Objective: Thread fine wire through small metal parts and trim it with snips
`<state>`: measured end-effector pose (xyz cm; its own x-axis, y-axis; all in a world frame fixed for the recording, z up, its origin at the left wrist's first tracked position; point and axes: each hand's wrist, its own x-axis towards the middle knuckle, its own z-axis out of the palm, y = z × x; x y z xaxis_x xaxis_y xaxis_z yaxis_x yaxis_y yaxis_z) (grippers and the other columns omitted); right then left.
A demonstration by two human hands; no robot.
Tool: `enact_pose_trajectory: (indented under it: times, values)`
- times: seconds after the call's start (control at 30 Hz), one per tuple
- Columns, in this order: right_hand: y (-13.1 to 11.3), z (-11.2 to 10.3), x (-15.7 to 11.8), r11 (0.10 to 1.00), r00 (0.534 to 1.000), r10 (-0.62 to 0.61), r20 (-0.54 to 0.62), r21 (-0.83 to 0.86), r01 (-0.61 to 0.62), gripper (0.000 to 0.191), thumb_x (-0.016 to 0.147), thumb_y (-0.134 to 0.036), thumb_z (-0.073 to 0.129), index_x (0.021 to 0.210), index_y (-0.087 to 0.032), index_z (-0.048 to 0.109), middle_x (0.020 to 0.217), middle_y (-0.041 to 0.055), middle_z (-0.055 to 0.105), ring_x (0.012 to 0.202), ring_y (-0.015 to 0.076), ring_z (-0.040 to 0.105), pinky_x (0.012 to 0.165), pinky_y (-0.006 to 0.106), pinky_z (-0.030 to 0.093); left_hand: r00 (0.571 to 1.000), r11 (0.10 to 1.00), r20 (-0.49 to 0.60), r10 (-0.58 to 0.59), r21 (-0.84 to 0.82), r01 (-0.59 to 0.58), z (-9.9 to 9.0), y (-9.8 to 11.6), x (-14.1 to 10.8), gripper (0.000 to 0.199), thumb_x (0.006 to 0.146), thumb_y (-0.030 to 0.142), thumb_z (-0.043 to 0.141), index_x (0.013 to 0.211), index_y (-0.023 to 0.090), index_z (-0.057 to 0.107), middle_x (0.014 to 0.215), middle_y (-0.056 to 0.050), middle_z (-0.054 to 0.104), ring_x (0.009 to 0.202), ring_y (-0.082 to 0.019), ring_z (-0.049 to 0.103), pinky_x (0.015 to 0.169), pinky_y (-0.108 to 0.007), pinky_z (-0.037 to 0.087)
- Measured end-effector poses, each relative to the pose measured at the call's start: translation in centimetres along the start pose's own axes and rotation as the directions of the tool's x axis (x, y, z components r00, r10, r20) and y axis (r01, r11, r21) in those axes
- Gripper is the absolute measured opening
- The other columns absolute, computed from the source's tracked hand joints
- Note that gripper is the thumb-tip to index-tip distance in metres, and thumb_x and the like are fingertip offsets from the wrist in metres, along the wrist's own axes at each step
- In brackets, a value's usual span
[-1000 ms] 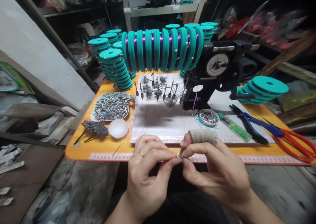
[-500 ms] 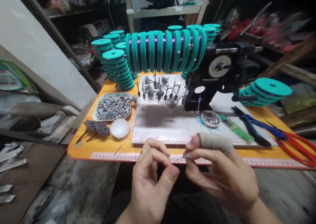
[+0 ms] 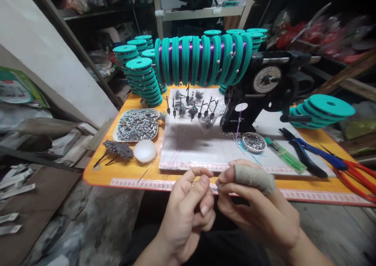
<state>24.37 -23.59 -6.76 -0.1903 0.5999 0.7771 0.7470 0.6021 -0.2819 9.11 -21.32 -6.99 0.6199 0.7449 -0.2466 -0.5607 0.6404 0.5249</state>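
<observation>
My right hand [image 3: 258,205], with a grey cloth wrap [image 3: 254,177] on one finger, pinches a tiny dark metal piece [image 3: 217,187] between thumb and fingertips; its exact kind is too small to tell. Close beside it, my left hand [image 3: 190,211] has its thumb pressed over curled fingers. Whatever those fingers may hold is hidden. Both hands hover at the table's front edge, above a pink measuring tape [image 3: 132,183]. Beyond them lies a white board [image 3: 194,152], and a round white dish [image 3: 243,145] of small metal parts stands on it.
Teal spools [image 3: 202,60] hang in a row on a black winding machine [image 3: 243,113]. A tray [image 3: 115,131] of grey metal weights and a white bowl [image 3: 145,151] sit left. Right are a green-handled cutter [image 3: 286,156], pliers [image 3: 305,156], red-handled scissors [image 3: 352,172] and stacked spools [image 3: 326,105].
My left hand has turned and its fingers have curled in, thumb folding over them. The right hand keeps its pinch and has shifted slightly left. The whole view has moved a little.
</observation>
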Motion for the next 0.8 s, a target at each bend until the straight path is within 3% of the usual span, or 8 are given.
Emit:
enact_pose_trajectory:
  times: [0.2, 0.37, 0.63, 0.8]
  values:
    - [0.4, 0.0, -0.1, 1.0, 1.0, 0.028, -0.008, 0.01, -0.027, 0.013, 0.086, -0.01, 0.059, 0.091, -0.021, 0.063, 0.092, 0.0063, 0.066, 0.091, 0.0207, 0.066, 0.069, 0.031, 0.06, 0.99, 0.975, -0.06, -0.13, -0.189, 0.117, 0.8, -0.1, 0.2, 0.028, 0.078, 0.027, 0.077, 0.095, 0.011, 0.061, 0.051, 0.01, 0.047, 0.032, 0.003, 0.022, 0.032, -0.009, 0.018]
    - [0.6, -0.1, -0.3, 1.0, 0.999, 0.002, 0.046, -0.009, -0.002, 0.018, 0.081, -0.006, 0.065, 0.094, -0.018, 0.06, 0.092, 0.0063, 0.062, 0.096, 0.0204, 0.062, 0.073, 0.028, 0.059, 0.976, 0.959, -0.114, -0.183, -0.237, 0.152, 0.7, -0.3, 0.2, 0.036, 0.07, 0.032, 0.084, 0.091, 0.011, 0.064, 0.048, 0.01, 0.05, 0.028, 0.003, 0.027, 0.029, -0.01, 0.016]
    - [0.3, -0.3, 0.3, 0.999, 1.0, -0.025, 0.013, -0.045, 0.026, 0.014, 0.083, -0.004, 0.062, 0.088, -0.016, 0.058, 0.089, 0.0061, 0.062, 0.092, 0.0172, 0.062, 0.075, 0.023, 0.056, 0.982, 0.974, -0.152, -0.11, -0.216, 0.076, 0.6, -0.5, 1.0, 0.031, 0.069, 0.029, 0.085, 0.088, 0.014, 0.066, 0.041, 0.011, 0.047, 0.025, 0.003, 0.027, 0.028, -0.009, 0.018]
    - [0.0, -0.3, 0.3, 0.998, 0.998, 0.056, 0.031, -0.02, -0.055, 0.014, 0.084, -0.006, 0.062, 0.09, -0.017, 0.058, 0.092, 0.0052, 0.063, 0.088, 0.0126, 0.064, 0.073, 0.016, 0.055, 0.991, 0.995, -0.093, 0.096, -0.01, -0.097, -0.3, -0.9, 1.0, 0.02, 0.082, 0.034, 0.073, 0.086, 0.018, 0.063, 0.044, 0.009, 0.053, 0.025, 0.0, 0.037, 0.028, -0.008, 0.026]
